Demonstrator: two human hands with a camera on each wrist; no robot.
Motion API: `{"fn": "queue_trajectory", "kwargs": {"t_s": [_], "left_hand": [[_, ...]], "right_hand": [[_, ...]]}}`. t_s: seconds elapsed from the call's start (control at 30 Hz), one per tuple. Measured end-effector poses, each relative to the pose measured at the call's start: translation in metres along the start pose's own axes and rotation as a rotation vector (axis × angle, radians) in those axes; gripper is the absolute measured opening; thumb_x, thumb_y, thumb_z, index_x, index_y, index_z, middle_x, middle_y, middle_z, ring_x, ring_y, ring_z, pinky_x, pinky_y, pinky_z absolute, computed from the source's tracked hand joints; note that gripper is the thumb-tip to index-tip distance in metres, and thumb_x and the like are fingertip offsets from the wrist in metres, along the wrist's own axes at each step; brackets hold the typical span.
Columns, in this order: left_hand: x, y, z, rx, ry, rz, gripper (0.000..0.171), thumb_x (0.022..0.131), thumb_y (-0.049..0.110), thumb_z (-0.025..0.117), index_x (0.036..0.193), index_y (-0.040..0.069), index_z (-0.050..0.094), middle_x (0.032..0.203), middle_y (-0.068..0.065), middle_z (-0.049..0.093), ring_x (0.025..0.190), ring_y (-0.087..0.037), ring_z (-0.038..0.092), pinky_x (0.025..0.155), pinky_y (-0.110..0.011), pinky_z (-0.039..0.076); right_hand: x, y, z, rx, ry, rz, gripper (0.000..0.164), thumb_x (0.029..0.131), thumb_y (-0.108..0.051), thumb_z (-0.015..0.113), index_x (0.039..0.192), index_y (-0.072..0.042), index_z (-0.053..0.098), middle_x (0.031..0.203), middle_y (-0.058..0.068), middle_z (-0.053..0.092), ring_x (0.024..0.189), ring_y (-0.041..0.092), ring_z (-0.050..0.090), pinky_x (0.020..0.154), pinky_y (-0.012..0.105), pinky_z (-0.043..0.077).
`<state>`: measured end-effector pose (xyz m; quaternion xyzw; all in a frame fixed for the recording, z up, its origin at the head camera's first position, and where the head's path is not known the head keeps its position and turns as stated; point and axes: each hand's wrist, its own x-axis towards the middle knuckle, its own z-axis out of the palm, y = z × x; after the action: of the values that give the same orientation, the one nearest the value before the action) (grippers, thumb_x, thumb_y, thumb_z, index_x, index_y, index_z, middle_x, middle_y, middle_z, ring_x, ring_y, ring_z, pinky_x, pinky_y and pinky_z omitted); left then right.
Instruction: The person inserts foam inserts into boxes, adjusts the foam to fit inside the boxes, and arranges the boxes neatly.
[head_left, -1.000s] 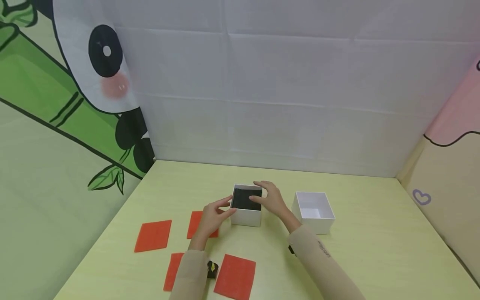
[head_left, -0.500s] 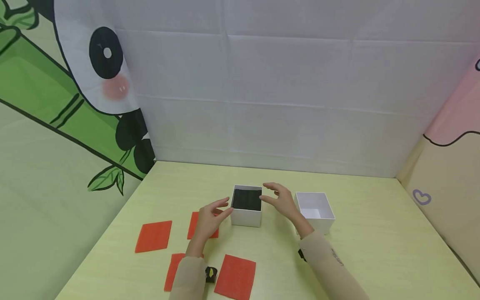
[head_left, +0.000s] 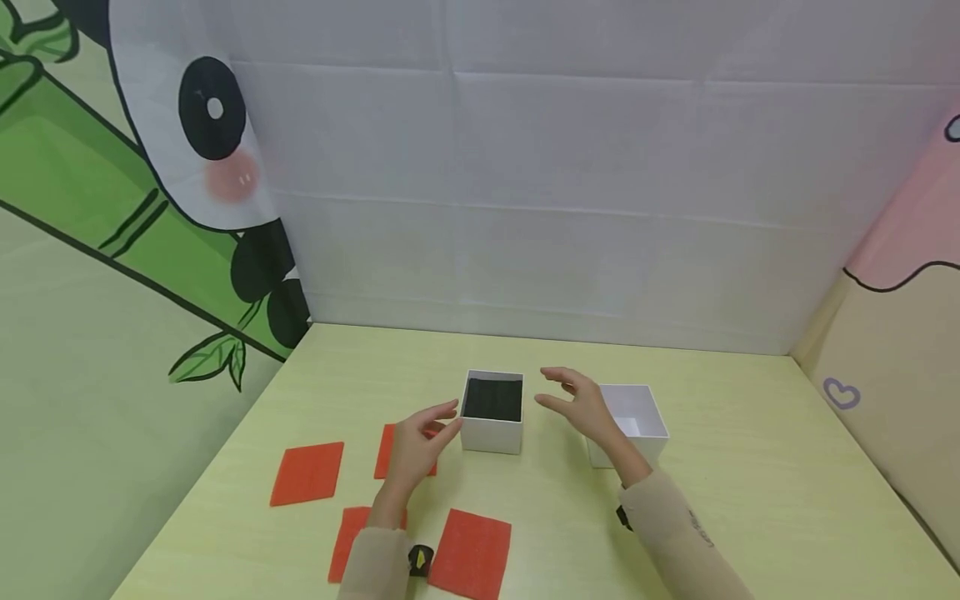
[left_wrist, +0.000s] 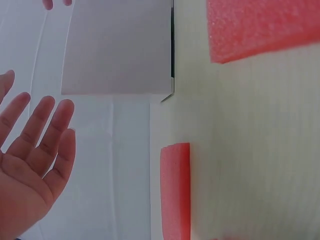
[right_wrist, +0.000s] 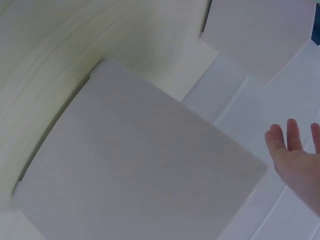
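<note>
Near the middle of the table stands a white box (head_left: 491, 437) with a flat black piece (head_left: 492, 400) lying inside it. My left hand (head_left: 416, 442) is at the box's left side, fingers spread and holding nothing. In the left wrist view that hand (left_wrist: 25, 170) appears beside the box's plain wall (left_wrist: 120, 50). My right hand (head_left: 588, 408) hovers between this box and a second white box (head_left: 628, 454), its fingers loosely bent around nothing. The second box is open at the top and shows a bare white inside; my right hand and wrist hide its left part.
Red foam squares lie on the left: one at the far left (head_left: 307, 473), one at the front (head_left: 471, 554), and two partly behind my left arm (head_left: 386, 450) (head_left: 347, 542). A white cloth wall (head_left: 525, 208) closes off the table's back edge.
My right hand has drawn away from the black piece in the box, moving right toward the second box. My left hand has shifted slightly back from the box's rim.
</note>
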<state>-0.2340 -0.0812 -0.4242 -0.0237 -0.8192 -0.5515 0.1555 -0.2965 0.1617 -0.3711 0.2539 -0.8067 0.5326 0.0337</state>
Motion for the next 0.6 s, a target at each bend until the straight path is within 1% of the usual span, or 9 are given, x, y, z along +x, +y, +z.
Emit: {"fn": "queue_trajectory", "kwargs": {"t_s": [0.07, 0.17, 0.23, 0.37, 0.6], "left_hand": [[-0.002, 0.002, 0.0, -0.002, -0.004, -0.004, 0.033, 0.08, 0.02, 0.068, 0.112, 0.009, 0.064, 0.099, -0.005, 0.065, 0.076, -0.017, 0.06, 0.067, -0.029, 0.047], [-0.006, 0.003, 0.001, 0.001, -0.014, 0.01, 0.033, 0.081, 0.021, 0.067, 0.111, 0.008, 0.065, 0.1, -0.005, 0.064, 0.077, -0.016, 0.059, 0.066, -0.029, 0.047], [-0.007, 0.004, 0.002, 0.0, -0.021, 0.024, 0.033, 0.081, 0.023, 0.067, 0.11, 0.007, 0.065, 0.101, -0.005, 0.065, 0.077, -0.016, 0.059, 0.066, -0.028, 0.047], [-0.01, 0.005, 0.003, -0.001, -0.026, 0.049, 0.033, 0.081, 0.023, 0.067, 0.109, 0.005, 0.065, 0.103, -0.005, 0.064, 0.077, -0.016, 0.059, 0.067, -0.028, 0.047], [-0.015, 0.008, 0.004, -0.005, -0.038, 0.063, 0.032, 0.081, 0.021, 0.067, 0.109, 0.004, 0.065, 0.102, -0.004, 0.065, 0.078, -0.017, 0.06, 0.068, -0.028, 0.048]], "right_hand": [[0.0, 0.008, -0.002, -0.006, 0.003, 0.006, 0.041, 0.078, -0.002, 0.067, 0.114, 0.011, 0.053, 0.113, 0.026, 0.053, 0.108, 0.037, 0.048, 0.093, 0.047, 0.034], [0.0, 0.019, -0.005, -0.022, 0.01, 0.01, 0.043, 0.077, -0.005, 0.069, 0.115, 0.008, 0.054, 0.114, 0.022, 0.054, 0.108, 0.033, 0.048, 0.093, 0.043, 0.035], [-0.002, 0.021, -0.007, -0.012, 0.023, 0.02, 0.044, 0.077, -0.006, 0.069, 0.116, 0.007, 0.054, 0.116, 0.022, 0.054, 0.11, 0.032, 0.048, 0.094, 0.041, 0.034], [-0.006, 0.022, -0.013, -0.016, 0.036, 0.003, 0.044, 0.076, -0.005, 0.069, 0.115, 0.007, 0.054, 0.116, 0.021, 0.054, 0.11, 0.033, 0.048, 0.095, 0.041, 0.034], [-0.014, 0.022, -0.023, -0.021, 0.051, 0.002, 0.043, 0.078, -0.007, 0.068, 0.116, 0.008, 0.054, 0.117, 0.022, 0.054, 0.111, 0.033, 0.047, 0.095, 0.041, 0.033]]}}
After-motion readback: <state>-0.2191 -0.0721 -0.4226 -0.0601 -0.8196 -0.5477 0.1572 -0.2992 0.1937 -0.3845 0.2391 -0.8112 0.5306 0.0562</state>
